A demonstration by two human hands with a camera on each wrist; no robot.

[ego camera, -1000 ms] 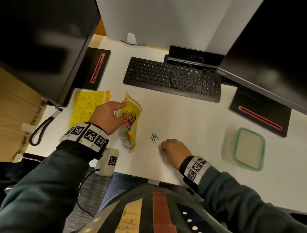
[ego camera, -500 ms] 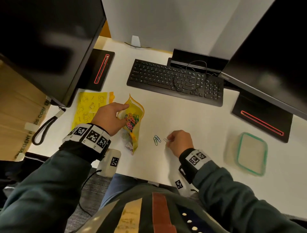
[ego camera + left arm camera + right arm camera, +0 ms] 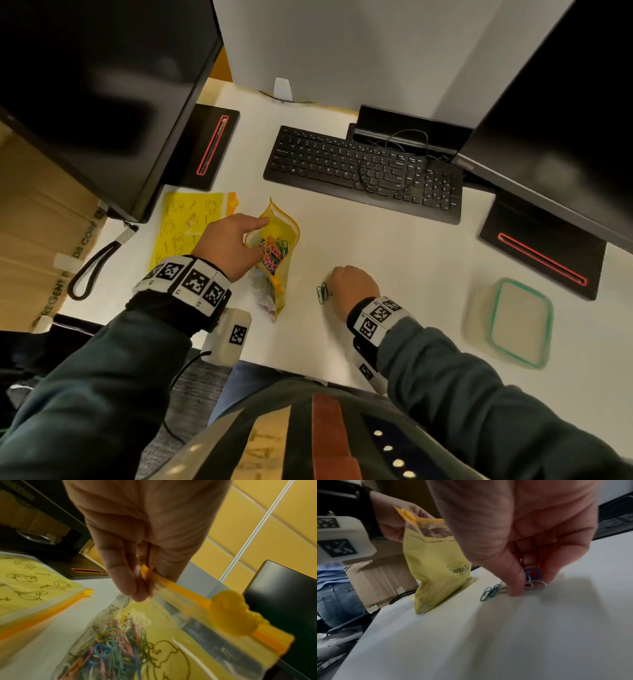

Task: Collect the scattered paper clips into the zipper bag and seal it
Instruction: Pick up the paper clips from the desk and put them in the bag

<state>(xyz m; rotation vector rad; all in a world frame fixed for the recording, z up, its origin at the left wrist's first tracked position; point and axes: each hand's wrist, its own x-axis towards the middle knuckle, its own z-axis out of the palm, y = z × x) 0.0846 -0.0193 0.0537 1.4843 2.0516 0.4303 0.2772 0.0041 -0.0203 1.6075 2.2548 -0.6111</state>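
Mid-collection, not sealing yet. Left hand (image 3: 227, 245) pinched the zipper bag (image 3: 274, 253) by one end of its orange zip track (image 3: 173, 586), thumb and fingers closed on the strip; the bag stood on the white desk (image 3: 394, 246) left of centre, mouth gaping upward, a pile of coloured clips already inside. Slider (image 3: 229, 614) sat part-way along the track, so the mouth was still open. Right hand (image 3: 354, 286) was down on the desk just right of the bag, fingers curled, pinching a blue clip (image 3: 532, 573) with white clips (image 3: 537, 585) under the fingertips; whether those white ones were actually held, couldn't tell. Two loose clips (image 3: 489, 592), one green and one blue, lay flat side by side just left of that hand, long axes roughly parallel, running toward and away from the person. Next move likely needs those two scooped too, then a lift over the mouth and a drop.
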